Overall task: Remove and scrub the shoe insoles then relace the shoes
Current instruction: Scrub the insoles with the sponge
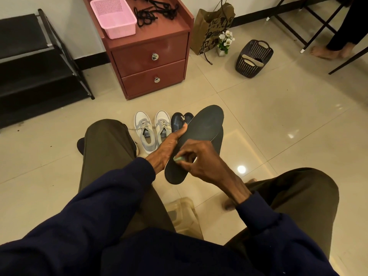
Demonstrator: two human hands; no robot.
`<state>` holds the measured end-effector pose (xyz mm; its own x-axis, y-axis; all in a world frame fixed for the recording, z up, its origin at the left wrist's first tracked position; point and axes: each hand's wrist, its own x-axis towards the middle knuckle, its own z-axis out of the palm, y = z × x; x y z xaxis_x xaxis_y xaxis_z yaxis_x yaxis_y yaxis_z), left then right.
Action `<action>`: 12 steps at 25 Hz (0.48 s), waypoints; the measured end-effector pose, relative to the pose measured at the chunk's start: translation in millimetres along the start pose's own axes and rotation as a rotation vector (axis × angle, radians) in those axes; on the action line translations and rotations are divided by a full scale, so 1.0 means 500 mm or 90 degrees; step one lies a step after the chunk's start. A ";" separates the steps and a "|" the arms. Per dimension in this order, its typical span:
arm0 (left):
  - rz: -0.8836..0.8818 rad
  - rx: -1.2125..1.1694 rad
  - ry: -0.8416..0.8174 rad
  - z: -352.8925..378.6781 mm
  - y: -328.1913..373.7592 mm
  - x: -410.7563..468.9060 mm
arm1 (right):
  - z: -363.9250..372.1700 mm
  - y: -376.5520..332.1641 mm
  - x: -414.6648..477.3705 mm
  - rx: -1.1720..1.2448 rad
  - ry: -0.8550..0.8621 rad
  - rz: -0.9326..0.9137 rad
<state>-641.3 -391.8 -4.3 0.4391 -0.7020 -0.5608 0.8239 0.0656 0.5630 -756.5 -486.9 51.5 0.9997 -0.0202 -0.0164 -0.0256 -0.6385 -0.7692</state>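
Basket point(113, 15) on cabinet point(151, 62) — sneakers point(152, 130) before it; rack point(37, 62) left.

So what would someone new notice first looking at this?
The dark insole at centre, gripped by the left hand while the right hand pinches a small green item against its near end. Next, the pink basket on the reddish cabinet by the far wall, and the white and grey sneakers on the floor below it.

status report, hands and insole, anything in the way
Left hand grips dark insole, held up over the floor. Right hand pinches small green scrubber against its near end. Nothing blocking; grey sneakers on floor beyond.
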 end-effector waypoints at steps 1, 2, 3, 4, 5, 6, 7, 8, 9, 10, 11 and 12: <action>0.001 -0.032 0.007 -0.001 0.002 0.000 | 0.005 -0.012 -0.006 0.032 -0.082 -0.007; -0.016 -0.061 0.015 0.001 0.003 0.001 | 0.009 -0.017 -0.009 0.035 -0.124 -0.019; -0.029 -0.079 0.012 0.000 0.005 0.004 | 0.009 -0.015 -0.010 0.014 -0.110 -0.031; -0.032 -0.091 0.005 -0.001 0.007 0.008 | 0.006 -0.008 -0.008 -0.023 -0.049 -0.033; -0.023 -0.098 0.014 -0.005 0.008 0.012 | 0.000 0.006 -0.005 -0.075 0.039 -0.030; -0.017 -0.096 0.020 -0.003 0.010 0.008 | -0.006 0.021 -0.003 -0.135 0.134 -0.019; -0.007 -0.087 0.027 -0.004 0.012 0.007 | -0.011 0.031 -0.002 -0.178 0.213 -0.002; -0.004 -0.077 0.020 0.001 0.013 0.006 | -0.012 0.037 -0.002 -0.186 0.252 0.009; -0.008 -0.069 0.016 0.001 0.010 0.006 | -0.009 0.035 -0.003 -0.166 0.244 0.004; -0.010 -0.046 0.025 0.002 0.008 0.005 | -0.003 0.028 -0.004 -0.126 0.192 -0.011; 0.004 -0.047 0.030 -0.002 0.006 0.006 | 0.002 0.015 -0.006 -0.079 0.117 -0.023; 0.012 -0.037 0.028 -0.006 0.004 0.008 | 0.004 0.006 -0.009 -0.039 0.048 -0.026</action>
<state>-636.8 -392.1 -7.1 0.4688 -0.6687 -0.5772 0.8344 0.1209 0.5377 -760.9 -487.3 48.2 0.9967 -0.0489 0.0643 0.0133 -0.6856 -0.7279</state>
